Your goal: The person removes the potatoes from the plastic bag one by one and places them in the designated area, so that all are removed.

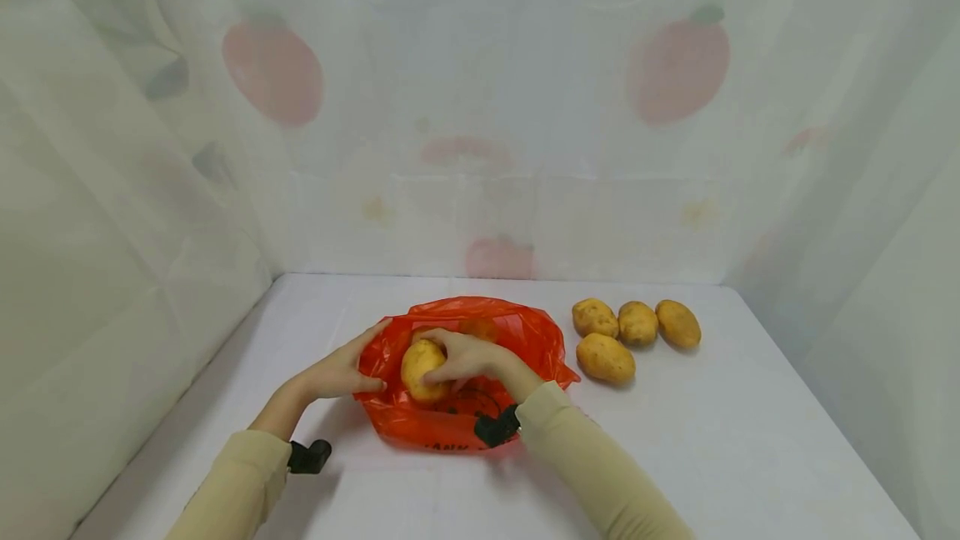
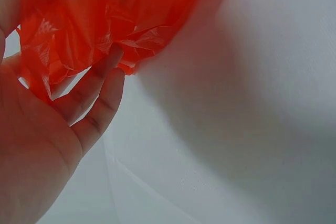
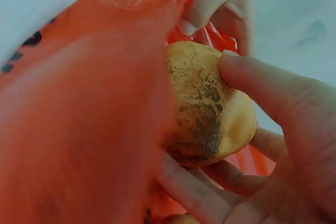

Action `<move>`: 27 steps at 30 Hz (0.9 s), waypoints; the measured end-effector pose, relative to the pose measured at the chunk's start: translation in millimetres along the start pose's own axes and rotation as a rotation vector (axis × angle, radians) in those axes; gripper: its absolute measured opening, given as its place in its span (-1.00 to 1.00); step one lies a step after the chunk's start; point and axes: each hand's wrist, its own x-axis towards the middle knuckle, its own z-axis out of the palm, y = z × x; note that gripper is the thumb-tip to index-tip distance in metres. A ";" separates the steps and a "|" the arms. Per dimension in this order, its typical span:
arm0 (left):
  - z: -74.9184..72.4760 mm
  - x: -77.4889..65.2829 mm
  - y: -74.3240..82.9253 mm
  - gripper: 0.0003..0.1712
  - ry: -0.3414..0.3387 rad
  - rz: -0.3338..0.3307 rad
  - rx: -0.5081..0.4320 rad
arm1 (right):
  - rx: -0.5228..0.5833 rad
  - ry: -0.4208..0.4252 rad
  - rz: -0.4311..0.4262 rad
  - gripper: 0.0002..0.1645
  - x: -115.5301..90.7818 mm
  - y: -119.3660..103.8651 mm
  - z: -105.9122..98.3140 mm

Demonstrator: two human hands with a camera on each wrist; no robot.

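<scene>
A red plastic bag lies on the table with its mouth spread wide. My left hand holds the left rim of the bag, thumb on the near side and fingers farther back; in the left wrist view the fingers lie against the crinkled film. My right hand grips a potato over the bag's opening. Dark blotches mark this potato in the right wrist view, where thumb and fingers wrap round it. Another potato shows inside the bag, partly hidden by the right hand.
To the bag's right sit several loose potatoes on the white table. White curtains with printed fruit enclose the table at the back and both sides.
</scene>
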 end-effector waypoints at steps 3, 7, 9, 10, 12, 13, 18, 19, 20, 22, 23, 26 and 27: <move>0.5 0.2 0.0 0.10 -0.001 0.000 0.001 | -0.012 0.007 -0.013 -0.13 -2.6 -0.2 -3.7; 0.6 0.4 0.3 0.10 -0.003 0.003 -0.007 | -0.084 0.035 -0.034 -0.11 -7.5 -2.5 -9.4; 0.6 0.5 0.6 0.10 -0.005 0.007 -0.013 | -0.138 0.054 -0.056 -0.11 -9.8 -4.1 -13.0; 0.6 0.5 0.6 0.10 -0.005 0.008 -0.015 | -0.158 0.061 -0.065 -0.10 -11.0 -5.0 -14.9; 0.9 0.7 0.5 0.10 -0.007 0.010 -0.016 | -0.189 0.078 -0.082 -0.10 -13.2 -6.3 -18.9; 0.9 0.7 0.5 0.10 -0.008 0.012 -0.016 | -0.190 0.083 -0.085 -0.10 -14.0 -6.9 -21.0; 1.3 1.1 -1.0 0.11 -0.004 0.014 -0.009 | -0.144 0.093 -0.084 -0.12 -18.2 -8.8 -30.4; 1.4 1.4 -1.6 0.11 -0.003 0.016 -0.006 | -0.137 0.095 -0.086 -0.13 -19.0 -8.9 -32.1; 1.5 1.6 -2.2 0.11 -0.002 0.018 -0.004 | -0.139 0.099 -0.095 -0.13 -19.7 -8.9 -33.8; 1.7 2.1 -3.3 0.11 0.000 0.021 -0.004 | -0.140 0.106 -0.101 -0.15 -22.2 -9.0 -37.0; 1.8 2.2 -3.7 0.11 0.001 0.023 -0.003 | -0.154 0.112 -0.107 -0.16 -23.2 -9.0 -38.7; 1.9 2.0 -3.3 0.12 0.002 0.026 -0.003 | -0.147 0.113 -0.109 -0.15 -27.5 -9.7 -43.9; 1.8 1.9 -2.9 0.12 0.001 0.026 -0.002 | -0.142 0.110 -0.106 -0.13 -29.4 -10.4 -45.7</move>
